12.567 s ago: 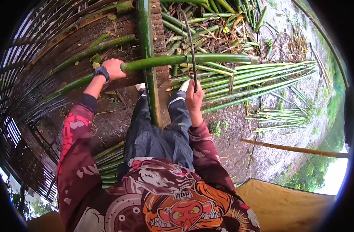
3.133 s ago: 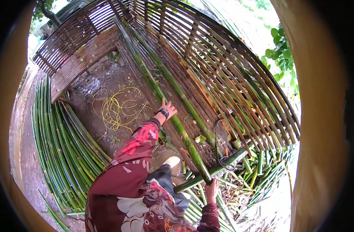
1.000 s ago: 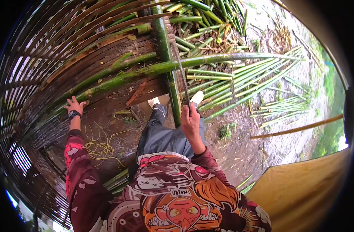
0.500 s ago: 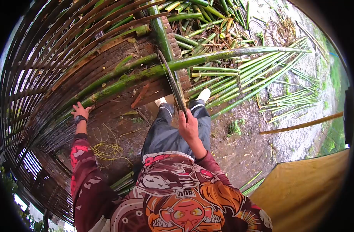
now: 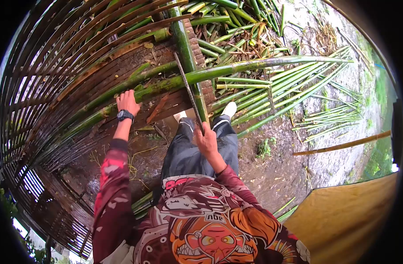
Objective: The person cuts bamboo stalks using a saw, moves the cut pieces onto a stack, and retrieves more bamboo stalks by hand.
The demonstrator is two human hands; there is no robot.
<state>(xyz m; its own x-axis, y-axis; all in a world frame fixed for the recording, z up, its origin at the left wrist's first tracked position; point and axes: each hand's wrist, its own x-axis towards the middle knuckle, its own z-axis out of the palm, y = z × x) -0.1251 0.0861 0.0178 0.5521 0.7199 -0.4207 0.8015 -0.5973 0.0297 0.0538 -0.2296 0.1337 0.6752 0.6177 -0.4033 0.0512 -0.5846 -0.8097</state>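
A long green bamboo pole [image 5: 219,72] lies across a thicker green bamboo crosspiece [image 5: 182,42]. My left hand [image 5: 128,103], with a black watch at the wrist, is on this pole, its fingers curled over the top. In my right hand [image 5: 206,140] is the handle end of a hand saw [image 5: 187,83], held in front of my knees. Its long, narrow, dark blade points away from me and crosses the pole near the crosspiece. A second bamboo pole [image 5: 155,70] lies just behind the first.
Dark slatted framework [image 5: 38,81] curves around the left. Cut bamboo lengths [image 5: 294,86] lie in piles to the right and at the back. Yellow cord [image 5: 132,165] is on the muddy ground. A tan tarp [image 5: 342,215] hangs at lower right, near a thin pole [image 5: 342,143].
My left hand has moved right along the pole, from a spread position farther left to a hold nearer the saw. The saw and my right hand have shifted slightly left.
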